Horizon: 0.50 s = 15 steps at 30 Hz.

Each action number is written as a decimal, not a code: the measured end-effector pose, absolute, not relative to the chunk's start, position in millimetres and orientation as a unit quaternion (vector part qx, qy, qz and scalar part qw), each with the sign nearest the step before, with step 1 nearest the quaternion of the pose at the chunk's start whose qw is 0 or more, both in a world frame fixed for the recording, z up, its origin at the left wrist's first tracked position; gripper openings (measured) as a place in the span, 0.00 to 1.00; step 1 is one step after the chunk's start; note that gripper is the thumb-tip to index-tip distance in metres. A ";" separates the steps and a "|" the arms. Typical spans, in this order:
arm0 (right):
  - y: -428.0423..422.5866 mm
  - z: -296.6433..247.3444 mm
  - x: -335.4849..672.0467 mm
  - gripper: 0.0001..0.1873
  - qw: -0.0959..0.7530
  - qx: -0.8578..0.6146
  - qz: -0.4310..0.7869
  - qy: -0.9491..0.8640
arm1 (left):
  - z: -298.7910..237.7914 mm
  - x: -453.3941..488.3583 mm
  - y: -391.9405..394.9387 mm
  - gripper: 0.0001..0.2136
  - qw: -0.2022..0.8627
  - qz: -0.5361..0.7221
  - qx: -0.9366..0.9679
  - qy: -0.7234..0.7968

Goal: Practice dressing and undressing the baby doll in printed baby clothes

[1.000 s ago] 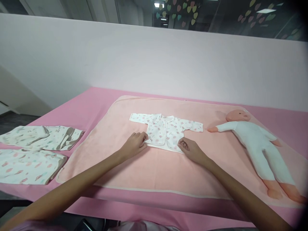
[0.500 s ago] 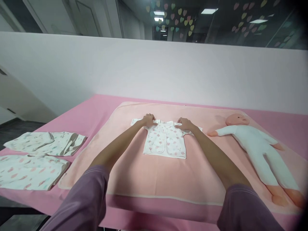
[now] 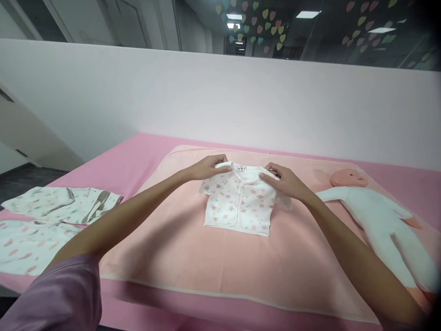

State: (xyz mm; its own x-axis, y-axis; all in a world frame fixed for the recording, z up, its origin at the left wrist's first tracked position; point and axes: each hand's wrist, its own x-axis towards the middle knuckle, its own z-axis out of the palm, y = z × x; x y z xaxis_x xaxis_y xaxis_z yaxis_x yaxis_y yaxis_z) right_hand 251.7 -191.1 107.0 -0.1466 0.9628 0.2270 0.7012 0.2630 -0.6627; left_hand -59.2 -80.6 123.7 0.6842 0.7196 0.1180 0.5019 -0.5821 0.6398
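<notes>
A small white baby shirt point(image 3: 237, 202) with a pink print and a front opening is in the middle of the view. My left hand point(image 3: 211, 167) pinches its shoulder on the left, thumb in front and fingers behind. At the opposite shoulder my right hand point(image 3: 280, 178) grips the cloth the same way. The shirt's upper part is lifted off the peach blanket point(image 3: 193, 262), collar label showing, while its hem hangs at or just above the blanket; I cannot tell whether it touches.
On the right lies a baby doll point(image 3: 372, 216) in white, partly behind my right forearm. Folded printed baby clothes point(image 3: 34, 243) lie at the left on the pink bed cover point(image 3: 117, 156). A white wall point(image 3: 220, 101) with a window above it closes off the far side.
Both hands have closed on the shirt's shoulders and raised its top toward me. The sleeves, spread flat before, now droop. The view has shifted slightly.
</notes>
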 end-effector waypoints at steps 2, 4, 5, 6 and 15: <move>-204.7 122.3 238.4 0.22 0.335 -0.565 0.195 -0.728 | 138.6 -57.9 -104.7 0.19 0.297 0.217 0.866 0.338; -216.8 134.1 224.3 0.22 0.369 -0.560 0.173 -0.721 | 151.7 -56.2 -127.7 0.19 0.290 0.243 0.865 0.330; -222.5 138.8 217.5 0.22 0.392 -0.560 0.158 -0.713 | 157.5 -55.5 -138.4 0.19 0.282 0.257 0.864 0.328; -228.2 142.8 211.1 0.22 0.416 -0.561 0.144 -0.701 | 162.7 -55.0 -148.2 0.19 0.271 0.273 0.863 0.326; -271.0 169.6 186.5 0.25 0.502 -0.574 0.140 -0.631 | 190.7 -62.0 -196.9 0.19 0.229 0.374 0.840 0.319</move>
State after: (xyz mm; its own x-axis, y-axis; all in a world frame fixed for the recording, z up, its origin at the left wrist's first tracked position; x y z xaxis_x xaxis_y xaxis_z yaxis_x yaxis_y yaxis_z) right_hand 186.5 -271.0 169.6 0.1640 0.8656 0.4731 0.5845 0.3010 -0.7535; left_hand -62.0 -196.9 190.7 0.5160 0.7079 0.4823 0.3656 -0.6912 0.6233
